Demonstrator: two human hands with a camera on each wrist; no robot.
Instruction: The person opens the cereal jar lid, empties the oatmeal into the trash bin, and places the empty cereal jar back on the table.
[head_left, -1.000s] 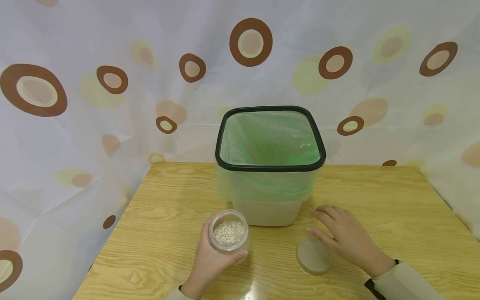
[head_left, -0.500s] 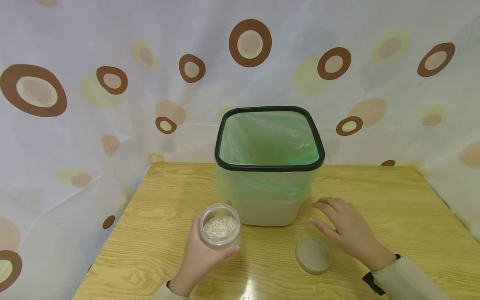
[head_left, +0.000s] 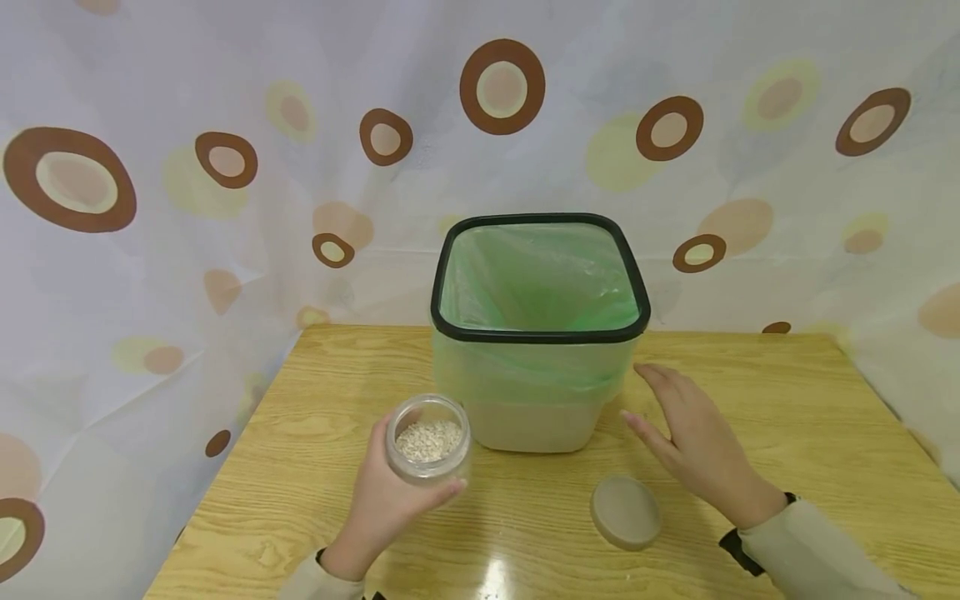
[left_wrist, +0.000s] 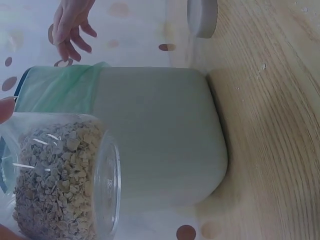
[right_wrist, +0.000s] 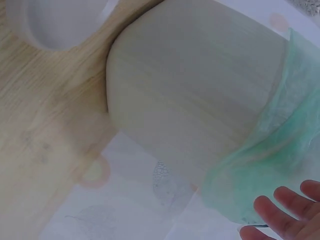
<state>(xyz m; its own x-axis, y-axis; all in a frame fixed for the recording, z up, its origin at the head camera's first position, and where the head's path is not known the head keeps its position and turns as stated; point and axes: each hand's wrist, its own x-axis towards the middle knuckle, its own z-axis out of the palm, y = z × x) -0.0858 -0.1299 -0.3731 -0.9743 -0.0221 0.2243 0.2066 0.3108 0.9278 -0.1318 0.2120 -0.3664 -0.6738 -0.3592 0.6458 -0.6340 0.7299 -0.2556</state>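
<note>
My left hand (head_left: 382, 492) grips a clear jar (head_left: 442, 472) with its mouth open and tilted slightly, over the table in front of a bin. Pale flakes that look like rolled oats (left_wrist: 57, 180) fill part of the jar. My right hand (head_left: 697, 450) is raised at the bin's right side, fingers extended and holding nothing; in the right wrist view its fingers (right_wrist: 280, 215) appear close to the green bag. A round beige-grey lid (head_left: 626, 512) lies on the table, below and left of that hand. The pale bin (head_left: 536, 427) stands upright between the hands.
A green plastic bag (head_left: 532, 367) lines the bin and folds over its outside, held under a black rim (head_left: 540, 337). The wood-grain table (head_left: 337, 400) meets a patterned sheet (head_left: 420, 200) at the back. Small crumbs (left_wrist: 264, 66) dot the tabletop.
My left hand has moved left and a little away from me with the jar. My right hand has risen toward the bin's right side, farther from the lid. Lid and bin stayed put.
</note>
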